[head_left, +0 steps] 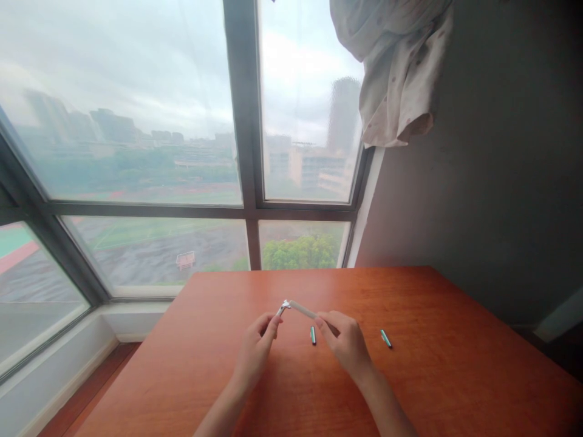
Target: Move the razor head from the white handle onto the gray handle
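My left hand (257, 343) is closed around a slim silver razor handle (281, 309), with its forked metal head pointing up and away from me. Between the thumb and fingers of my right hand (344, 340) is a pale, slender stick (302, 309), whose exact kind I cannot make out. The stick's far end meets or nearly meets the razor's head, above the table. A green-and-black razor cartridge (313, 335) lies just left of my right hand. Another razor cartridge (386, 338) rests to the right of that hand.
The reddish-brown wooden table (204, 364) reaches to the large window (249, 210) ahead. A light curtain (401, 79) hangs bunched at the upper right, in front of a grey wall (478, 182). A white sill (104, 346) runs along the left.
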`<state>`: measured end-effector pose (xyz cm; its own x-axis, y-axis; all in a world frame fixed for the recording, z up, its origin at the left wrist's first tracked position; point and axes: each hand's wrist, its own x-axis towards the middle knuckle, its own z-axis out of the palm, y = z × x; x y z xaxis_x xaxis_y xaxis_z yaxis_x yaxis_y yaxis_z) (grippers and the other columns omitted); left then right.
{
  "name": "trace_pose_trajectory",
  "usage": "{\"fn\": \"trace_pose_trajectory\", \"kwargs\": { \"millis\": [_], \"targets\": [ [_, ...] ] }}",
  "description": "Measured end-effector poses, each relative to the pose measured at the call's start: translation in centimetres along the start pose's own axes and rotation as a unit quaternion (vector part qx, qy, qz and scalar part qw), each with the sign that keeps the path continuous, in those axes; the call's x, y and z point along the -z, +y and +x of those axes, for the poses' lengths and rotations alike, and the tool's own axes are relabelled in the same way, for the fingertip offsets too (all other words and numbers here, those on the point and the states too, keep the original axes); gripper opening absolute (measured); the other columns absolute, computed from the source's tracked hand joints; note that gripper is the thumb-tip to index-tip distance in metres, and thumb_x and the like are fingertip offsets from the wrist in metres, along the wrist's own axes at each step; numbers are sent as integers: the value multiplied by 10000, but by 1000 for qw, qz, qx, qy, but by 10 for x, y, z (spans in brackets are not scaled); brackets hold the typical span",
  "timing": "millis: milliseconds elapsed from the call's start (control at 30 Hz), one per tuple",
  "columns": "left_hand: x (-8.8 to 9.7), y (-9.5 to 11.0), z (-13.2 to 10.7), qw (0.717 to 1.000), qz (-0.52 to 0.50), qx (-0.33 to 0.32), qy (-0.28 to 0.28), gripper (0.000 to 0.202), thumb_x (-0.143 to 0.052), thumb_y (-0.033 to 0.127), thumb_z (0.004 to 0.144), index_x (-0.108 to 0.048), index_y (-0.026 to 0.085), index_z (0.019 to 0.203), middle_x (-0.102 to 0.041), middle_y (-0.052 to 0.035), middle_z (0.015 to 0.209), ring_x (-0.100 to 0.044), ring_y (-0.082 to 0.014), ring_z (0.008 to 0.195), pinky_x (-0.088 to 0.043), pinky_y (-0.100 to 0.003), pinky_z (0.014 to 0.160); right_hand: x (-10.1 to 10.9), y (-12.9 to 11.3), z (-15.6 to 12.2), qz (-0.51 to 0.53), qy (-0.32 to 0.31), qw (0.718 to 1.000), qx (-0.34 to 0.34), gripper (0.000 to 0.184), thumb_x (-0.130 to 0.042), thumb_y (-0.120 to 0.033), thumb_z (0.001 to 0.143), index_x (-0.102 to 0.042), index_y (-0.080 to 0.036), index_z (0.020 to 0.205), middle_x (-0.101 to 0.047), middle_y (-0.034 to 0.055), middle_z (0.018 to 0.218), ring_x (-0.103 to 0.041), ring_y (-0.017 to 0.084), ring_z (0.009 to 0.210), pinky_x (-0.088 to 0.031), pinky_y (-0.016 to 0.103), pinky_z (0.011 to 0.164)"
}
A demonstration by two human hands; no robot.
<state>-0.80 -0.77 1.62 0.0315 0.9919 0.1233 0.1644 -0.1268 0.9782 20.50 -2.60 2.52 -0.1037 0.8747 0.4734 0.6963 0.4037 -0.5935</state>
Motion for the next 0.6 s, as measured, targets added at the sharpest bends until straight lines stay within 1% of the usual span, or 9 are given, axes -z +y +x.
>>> {"fn": "trace_pose_trajectory", "kwargs": {
  "millis": [133,200,300,433,533,600],
  "targets": [
    [-5,-2,2,996,-69,43,-35,525,-565,672,716,-628,155,778,-365,74,511,-295,-84,442,-204,-200,428,-4,1,-1,-16,-4,1000,15,380,-425,-410,953,-720,-199,841,-608,24,655,-532,139,607,-346,224,593],
    [-7,-3,4,990,-112,72,-50,535,-585,688,686,-598,158,761,-324,96,493,-241,-62,415,-161,-190,415,-5,2,-2,-25,4,1000,14,370,-429,-409,954,-721,-200,862,-605,24,661,-534,139,610,-349,225,601],
    [-10,-5,5,979,-159,111,-63,530,-613,686,656,-565,167,752,-322,111,493,-189,-34,387,-115,-179,407,-6,4,-3,-30,19,999,2,355,-438,-406,954,-725,-210,881,-618,28,680,-542,139,617,-353,224,609],
    [-11,-6,4,973,-184,130,-58,514,-621,673,656,-548,174,755,-354,110,499,-198,-22,361,-107,-179,403,-6,6,-3,-37,41,998,-11,332,-462,-404,945,-733,-225,875,-635,26,685,-555,135,613,-354,218,604],
    [-11,-4,2,971,-195,128,-46,500,-622,658,668,-551,174,768,-386,101,508,-220,-22,360,-112,-180,404,-5,6,-2,-33,57,998,-21,368,-444,-418,950,-736,-210,867,-637,40,682,-561,147,622,-364,226,601],
    [-12,-3,1,970,-200,129,-43,494,-632,650,666,-557,172,767,-401,97,512,-230,-21,360,-111,-178,403,-5,6,-1,-12,54,998,-19,396,-424,-427,957,-735,-197,871,-636,47,678,-559,151,617,-371,230,592]
  ]
}}
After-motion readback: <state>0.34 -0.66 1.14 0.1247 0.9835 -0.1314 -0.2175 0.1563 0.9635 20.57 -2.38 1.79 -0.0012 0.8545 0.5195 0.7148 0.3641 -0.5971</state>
